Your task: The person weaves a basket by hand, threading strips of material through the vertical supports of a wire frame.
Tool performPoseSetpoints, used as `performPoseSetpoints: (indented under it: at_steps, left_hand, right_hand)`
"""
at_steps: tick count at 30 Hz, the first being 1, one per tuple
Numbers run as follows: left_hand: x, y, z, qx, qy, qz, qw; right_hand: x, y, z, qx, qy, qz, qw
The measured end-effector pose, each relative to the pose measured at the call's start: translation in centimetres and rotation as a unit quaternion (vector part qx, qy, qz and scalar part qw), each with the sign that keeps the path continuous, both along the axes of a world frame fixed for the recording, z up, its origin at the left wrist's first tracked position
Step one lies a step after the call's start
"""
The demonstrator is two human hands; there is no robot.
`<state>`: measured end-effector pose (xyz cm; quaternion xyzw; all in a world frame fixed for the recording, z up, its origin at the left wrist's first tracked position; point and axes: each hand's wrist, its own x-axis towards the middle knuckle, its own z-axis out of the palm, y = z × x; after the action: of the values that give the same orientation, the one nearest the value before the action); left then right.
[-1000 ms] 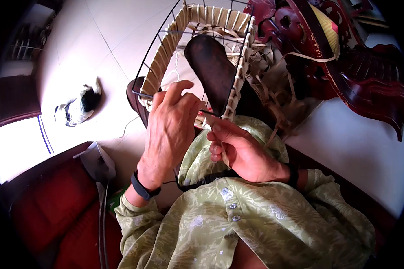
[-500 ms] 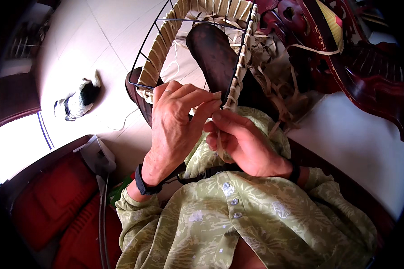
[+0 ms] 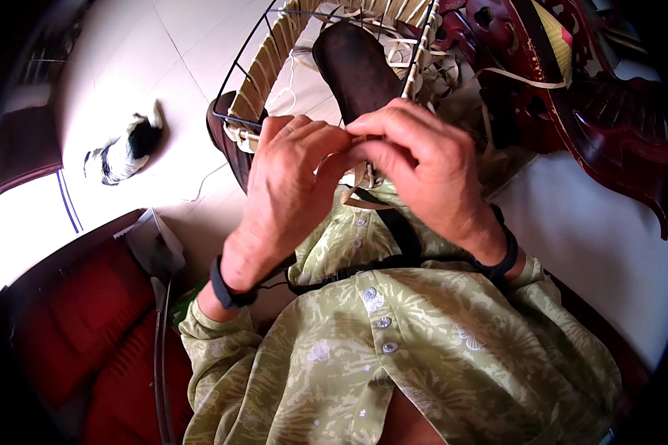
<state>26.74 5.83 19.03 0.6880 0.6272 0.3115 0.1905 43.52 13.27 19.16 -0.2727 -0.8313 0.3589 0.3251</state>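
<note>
Basket (image 3: 274, 53) ahead, left hand (image 3: 286, 182) and right hand (image 3: 438, 167) bent inward, backs up, touching

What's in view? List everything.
Rectangular wire basket: one, black and tan, top centre
Narrow flat strip: one, tan, centre
Tangled flat strips: many, tan, right of basket
Carved wooden furniture: one, dark red, right
Woven panel: one, yellow, upper right
Furry animal: one, black and white, left
Broad seat: one, red, lower left
Long-handled object: one, grey, lower left
Patterned shirt: one, light green, bottom
Wristbands: two, black, below centre
Left hand, right hand: two, bare, centre
</note>
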Motion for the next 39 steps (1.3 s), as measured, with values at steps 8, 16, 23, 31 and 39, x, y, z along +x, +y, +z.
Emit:
performPoseSetpoints:
  at_steps: [8,16,23,31,39]
  left_hand:
    - [-0.7,0.9,-0.2,-0.033,0.007,-0.010,0.999]
    - [-1.7,1.3,-0.1,-0.077,-0.021,-0.059,0.995]
    - [-2.7,2.4,1.1,-0.216,-0.135,-0.079,0.964]
    - [-2.9,2.4,1.2,-0.242,-0.178,-0.098,0.949]
    - [-3.2,2.1,1.0,-0.209,-0.133,-0.131,0.960]
  right_hand:
    - [-0.4,0.9,-0.3,0.024,0.055,0.012,0.998]
    - [1.0,1.0,-1.3,0.117,0.080,0.035,0.989]
    - [3.7,0.4,-2.2,0.161,0.032,0.094,0.982]
    - [3.5,-0.4,-2.9,0.128,0.034,0.092,0.987]
    - [3.4,-1.4,-3.3,0.128,-0.007,0.071,0.989]
